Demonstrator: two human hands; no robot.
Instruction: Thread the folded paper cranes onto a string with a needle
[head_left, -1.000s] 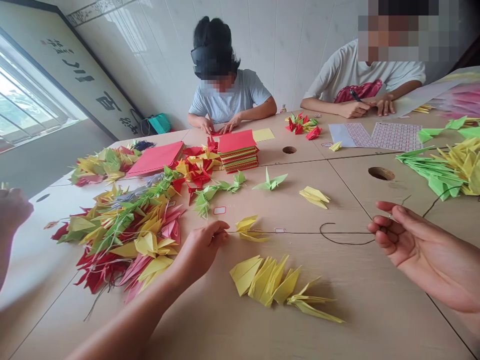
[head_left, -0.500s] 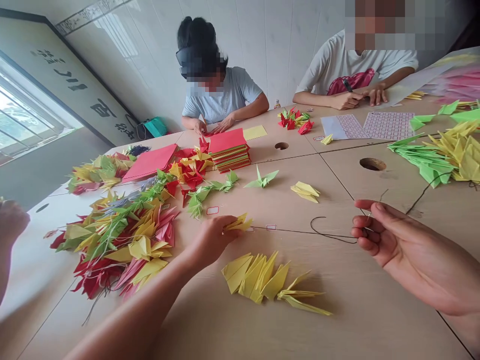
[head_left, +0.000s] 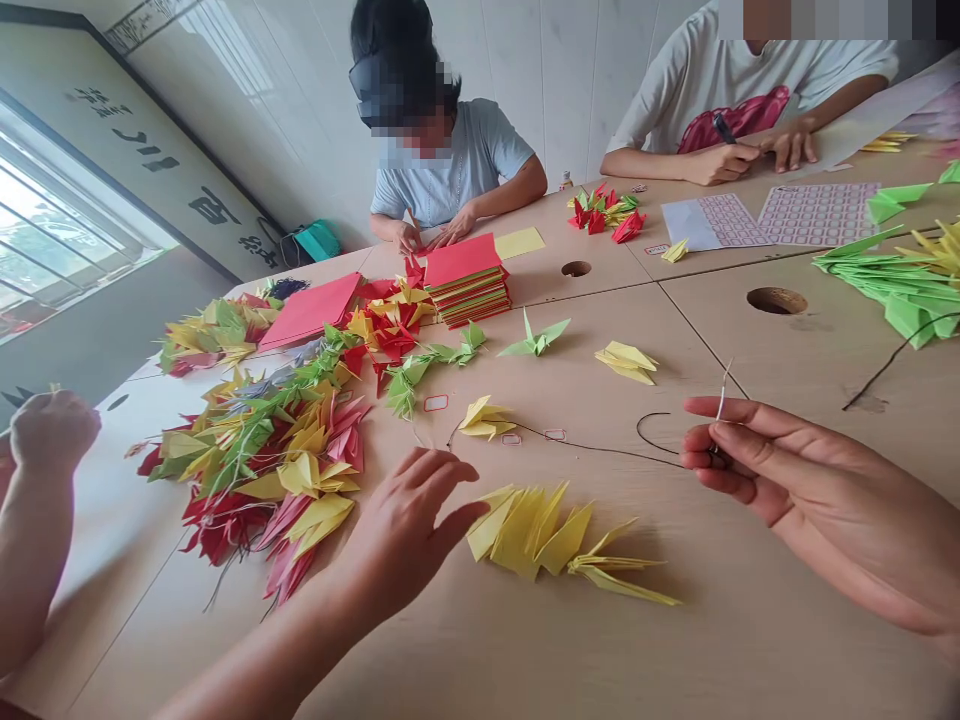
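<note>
My right hand (head_left: 795, 475) pinches a thin needle (head_left: 724, 390) upright between thumb and fingers. From it a dark thread (head_left: 592, 445) runs left across the table to a yellow folded paper crane (head_left: 484, 418), which lies on the thread. My left hand (head_left: 409, 530) holds nothing, its fingers apart, just above the table between that crane and a row of yellow folded cranes (head_left: 536, 535). Left of it lies a heap of strung paper cranes (head_left: 285, 440) in green, yellow, pink and red, with loose string ends.
Beyond are a stack of coloured paper (head_left: 469, 285), a green crane (head_left: 534, 340), another yellow crane (head_left: 627, 362) and a table hole (head_left: 777, 301). Green folded cranes (head_left: 885, 280) lie at right. Two people sit opposite; another person's hand (head_left: 52, 430) shows at far left.
My left hand has let go of the yellow crane and drawn back toward me; the crane now rests on the table. The needle in my right hand shows more clearly. The view has shifted slightly.
</note>
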